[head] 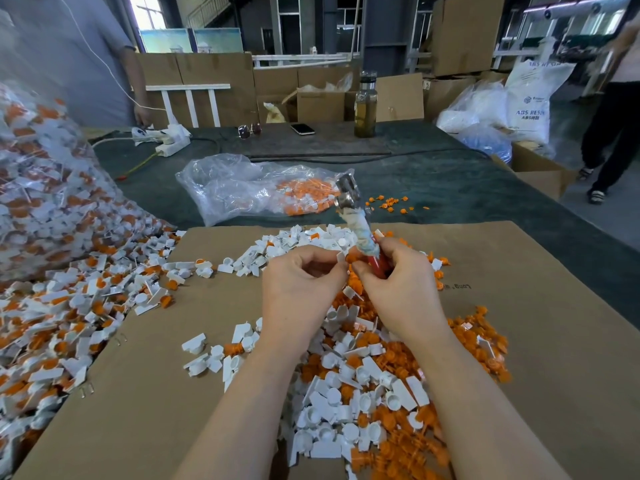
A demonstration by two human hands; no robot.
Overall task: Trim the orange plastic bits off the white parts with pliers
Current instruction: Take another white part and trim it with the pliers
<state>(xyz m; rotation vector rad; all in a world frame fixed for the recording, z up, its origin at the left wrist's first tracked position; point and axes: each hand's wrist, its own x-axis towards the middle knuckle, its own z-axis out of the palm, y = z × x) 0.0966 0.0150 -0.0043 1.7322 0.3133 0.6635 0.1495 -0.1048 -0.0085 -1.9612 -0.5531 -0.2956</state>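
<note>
Gripping one pair of pliers (pixel 360 230) by the red handles in the right hand (pixel 398 282), metal head up; pinching one white part (pixel 343 257) with its orange bit (pixel 353 255) in the left hand (pixel 298 285), above the cardboard sheet (pixel 519 323). Too many loose pieces to count; two clear bags near its far edge.

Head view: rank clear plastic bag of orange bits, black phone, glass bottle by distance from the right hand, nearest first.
From the right hand:
1. Clear plastic bag of orange bits, just beyond the cardboard, ahead-left.
2. Black phone, far table edge.
3. Glass bottle, far edge, right of phone; close to call with it.
</note>
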